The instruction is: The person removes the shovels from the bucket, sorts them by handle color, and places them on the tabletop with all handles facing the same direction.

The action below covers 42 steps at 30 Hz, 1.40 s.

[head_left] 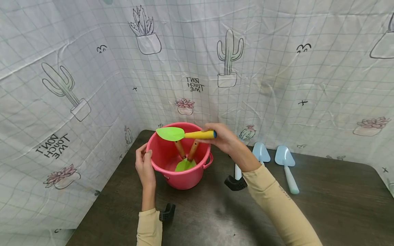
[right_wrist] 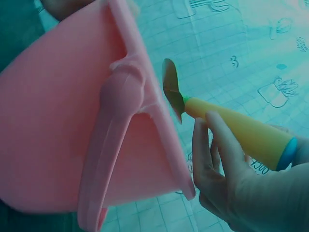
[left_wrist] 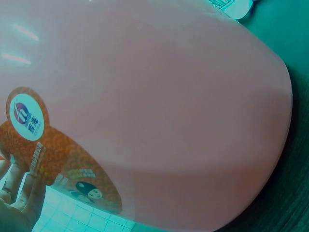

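Green toy trowel, yellow handle, is held level above the pink bucket's opening, blade over the rim. Right hand grips the handle, fingers curled round it; the right wrist view shows the thumb on top and fingers wrapped under. Left hand steadies the bucket at its left rim, fingers curled over the edge and thumb outside.

Two green trowels with orange handles already stand inside the bucket, blades down. So progress looks like two in and a third above the mouth, not released.

Left over: two pale blue trowels lie on the dark table, right of the bucket, apart from it. Cactus-print cloth backs the table.
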### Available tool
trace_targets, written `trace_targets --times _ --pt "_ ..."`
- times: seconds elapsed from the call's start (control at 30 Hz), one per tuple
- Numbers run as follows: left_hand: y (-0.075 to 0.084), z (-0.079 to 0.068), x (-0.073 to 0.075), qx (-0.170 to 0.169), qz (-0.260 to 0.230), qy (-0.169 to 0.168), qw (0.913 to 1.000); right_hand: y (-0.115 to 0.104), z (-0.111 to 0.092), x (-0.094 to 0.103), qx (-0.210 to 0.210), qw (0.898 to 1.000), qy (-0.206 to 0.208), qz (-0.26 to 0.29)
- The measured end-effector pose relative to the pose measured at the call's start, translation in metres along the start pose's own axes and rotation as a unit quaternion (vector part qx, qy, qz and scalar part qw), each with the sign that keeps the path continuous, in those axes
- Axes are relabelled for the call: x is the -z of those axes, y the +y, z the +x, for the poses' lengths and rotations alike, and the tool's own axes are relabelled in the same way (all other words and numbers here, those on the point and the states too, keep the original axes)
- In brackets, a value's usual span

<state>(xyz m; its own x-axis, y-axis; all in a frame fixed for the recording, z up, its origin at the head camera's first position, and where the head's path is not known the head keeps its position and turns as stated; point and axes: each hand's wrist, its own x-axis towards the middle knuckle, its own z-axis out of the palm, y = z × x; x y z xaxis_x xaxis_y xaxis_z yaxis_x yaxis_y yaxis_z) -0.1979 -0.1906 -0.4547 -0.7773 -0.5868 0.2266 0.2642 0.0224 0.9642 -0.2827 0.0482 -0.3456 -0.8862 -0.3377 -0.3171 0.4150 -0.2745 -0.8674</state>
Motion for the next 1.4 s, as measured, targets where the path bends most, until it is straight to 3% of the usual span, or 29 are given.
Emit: trace_targets --times 0.2,0.4,0.57,0.87,1.4 --pt "0.001 0.0 0.0 0.0 0.008 0.0 1.0 -0.005 -0.004 0.004 -0.059 0.991 -0.07 0.094" --pt "0.001 0.0 0.0 -0.001 0.006 0.0 1.0 -0.007 -0.009 0.007 -0.102 0.981 -0.131 0.102" --pt "0.001 0.0 0.0 -0.003 0.004 0.002 1.0 -0.007 -0.011 0.007 -0.102 0.982 -0.141 0.079" --pt "0.0 0.001 -0.001 0.0 0.003 0.002 1.0 -0.004 -0.012 0.008 -0.064 0.987 -0.139 0.048" --pt "0.0 0.001 -0.002 -0.008 0.0 0.004 1.0 -0.005 -0.016 0.015 -0.052 0.988 -0.141 0.032"
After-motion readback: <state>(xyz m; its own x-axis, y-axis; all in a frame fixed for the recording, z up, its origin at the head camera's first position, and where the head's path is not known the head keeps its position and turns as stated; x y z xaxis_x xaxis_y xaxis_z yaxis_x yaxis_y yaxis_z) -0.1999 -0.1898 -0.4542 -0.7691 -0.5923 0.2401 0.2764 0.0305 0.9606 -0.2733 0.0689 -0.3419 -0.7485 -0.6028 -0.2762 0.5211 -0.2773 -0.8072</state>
